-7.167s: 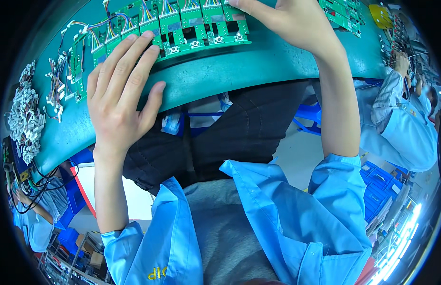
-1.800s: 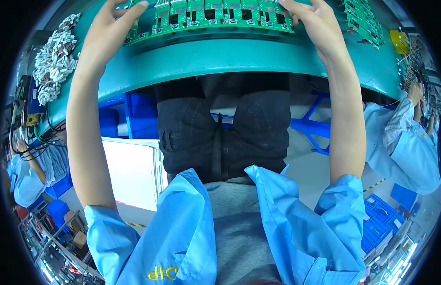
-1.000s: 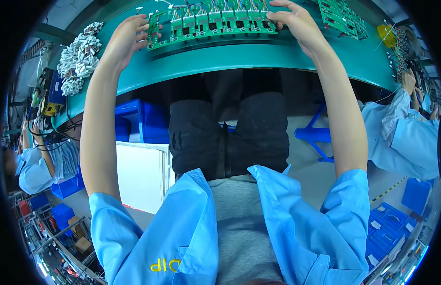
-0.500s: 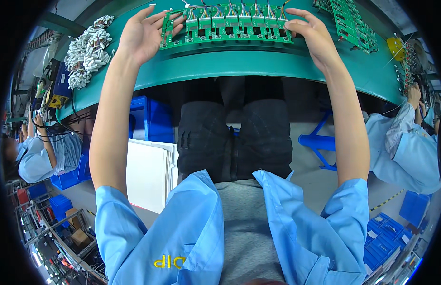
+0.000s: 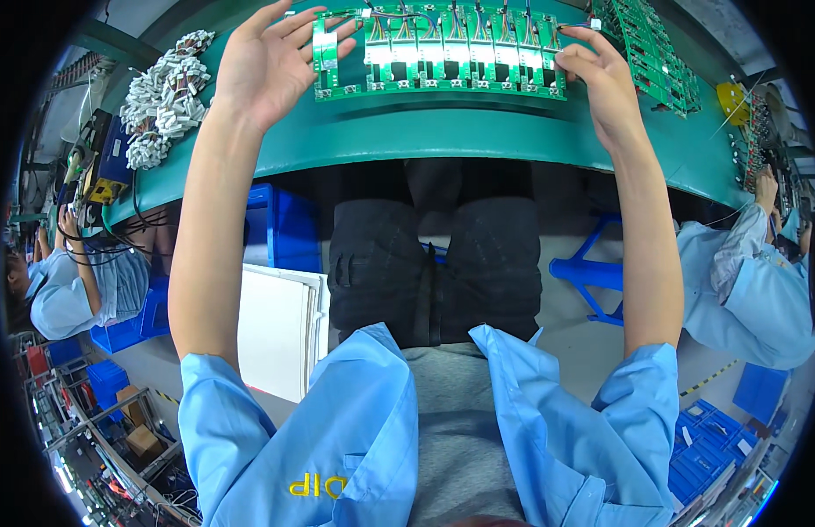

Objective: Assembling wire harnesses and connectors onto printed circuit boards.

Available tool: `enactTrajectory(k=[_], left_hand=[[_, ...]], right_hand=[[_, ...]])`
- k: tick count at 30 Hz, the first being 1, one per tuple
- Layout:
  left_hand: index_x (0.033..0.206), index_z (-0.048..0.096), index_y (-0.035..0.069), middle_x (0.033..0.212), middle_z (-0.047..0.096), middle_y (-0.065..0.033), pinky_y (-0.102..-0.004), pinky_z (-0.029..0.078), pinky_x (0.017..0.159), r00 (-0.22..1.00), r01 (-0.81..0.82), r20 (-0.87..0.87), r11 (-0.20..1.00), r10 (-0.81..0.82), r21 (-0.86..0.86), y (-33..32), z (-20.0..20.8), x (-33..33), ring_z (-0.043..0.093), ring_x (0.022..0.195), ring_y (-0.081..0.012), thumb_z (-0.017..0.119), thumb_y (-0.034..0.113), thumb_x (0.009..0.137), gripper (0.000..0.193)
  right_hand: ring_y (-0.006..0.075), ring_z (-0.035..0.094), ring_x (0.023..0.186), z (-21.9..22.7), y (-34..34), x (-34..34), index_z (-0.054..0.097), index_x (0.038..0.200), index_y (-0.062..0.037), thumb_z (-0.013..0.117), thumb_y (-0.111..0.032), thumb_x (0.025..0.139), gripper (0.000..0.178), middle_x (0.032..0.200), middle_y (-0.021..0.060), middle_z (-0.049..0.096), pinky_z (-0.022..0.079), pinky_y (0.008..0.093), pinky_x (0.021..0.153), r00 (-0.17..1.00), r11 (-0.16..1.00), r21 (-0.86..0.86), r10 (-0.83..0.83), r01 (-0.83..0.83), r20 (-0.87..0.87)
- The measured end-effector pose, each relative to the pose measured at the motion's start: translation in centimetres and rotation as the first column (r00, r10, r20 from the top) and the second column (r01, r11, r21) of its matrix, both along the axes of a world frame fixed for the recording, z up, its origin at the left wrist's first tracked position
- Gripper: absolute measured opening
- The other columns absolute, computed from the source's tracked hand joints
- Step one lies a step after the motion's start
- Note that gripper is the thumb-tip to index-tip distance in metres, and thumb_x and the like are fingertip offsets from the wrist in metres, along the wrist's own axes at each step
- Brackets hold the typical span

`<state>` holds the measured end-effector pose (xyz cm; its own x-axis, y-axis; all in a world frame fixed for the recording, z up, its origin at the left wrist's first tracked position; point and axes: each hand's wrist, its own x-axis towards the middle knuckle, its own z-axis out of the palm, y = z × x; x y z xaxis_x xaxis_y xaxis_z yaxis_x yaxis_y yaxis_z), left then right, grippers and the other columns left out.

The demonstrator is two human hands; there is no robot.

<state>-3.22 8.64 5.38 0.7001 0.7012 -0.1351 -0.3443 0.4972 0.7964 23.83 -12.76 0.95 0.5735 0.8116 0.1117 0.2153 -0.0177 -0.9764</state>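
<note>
A long green circuit board panel (image 5: 460, 86), with several sections in a row and coloured wires along its far side, is held up over the table's near part. My left hand (image 5: 271, 66) is at its left end, palm turned up and fingers loosely spread. Some of those fingers pass behind the panel's end strip. At the opposite end, my right hand (image 5: 608, 88) grips the edge between thumb and bent index finger. A small white connector (image 5: 595, 24) shows beside that index finger. The far ends of the wires are cut off by the picture's top.
A heap of white connectors (image 5: 166, 101) lies left on the green table (image 5: 407, 127). More green circuit boards (image 5: 649, 53) lie to the right, near a yellow round object (image 5: 732, 104). Co-workers in blue sit at both sides. Below are blue stools (image 5: 592, 272) and white sheets (image 5: 276, 329).
The panel and both hands have shifted a little to the right. Bright glare now shows on the panel, as its tilt has changed. The view has shifted slightly too.
</note>
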Motion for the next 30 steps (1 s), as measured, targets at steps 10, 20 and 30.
enactTrajectory(k=[10,20,30], left_hand=[[0.145,0.029,-0.018,0.147,0.039,-0.0384,-0.0524,0.049,0.112,0.949,0.149,0.246,0.968,-0.198,0.201,-0.8,0.2,2.0,0.052,0.133,-0.0431,0.047,0.017,0.104,0.056],[0.143,0.034,-0.014,0.138,0.046,-0.0328,-0.0478,0.052,0.101,0.928,0.258,0.240,0.956,-0.286,0.141,-5.6,8.3,12.4,0.055,0.122,-0.0389,0.051,0.023,0.102,0.058],[0.142,0.031,-0.014,0.125,0.052,-0.0302,-0.0462,0.054,0.090,0.899,0.432,-0.020,0.881,-0.437,0.191,-6.5,11.1,31.0,0.058,0.110,-0.0361,0.053,0.030,0.098,0.065]], right_hand=[[0.0127,0.055,0.095,3.6,-3.0,2.1,0.060,0.135,0.0003,0.064,-0.011,0.095,0.042,0.095,0.0043,0.067,0.038,0.0241,0.088,0.992,0.973,0.209,-0.114,0.100,0.057],[0.0122,0.057,0.082,9.0,-6.3,10.4,0.065,0.122,0.0008,0.058,-0.005,0.091,0.033,0.097,0.0067,0.068,0.043,0.0209,0.076,0.879,0.804,0.356,-0.440,0.477,-0.183],[0.0171,0.058,0.085,8.0,-12.8,18.4,0.068,0.119,0.0005,0.059,-0.004,0.089,0.031,0.102,0.0104,0.068,0.046,0.0261,0.077,0.738,0.684,0.275,-0.625,0.675,-0.256]])
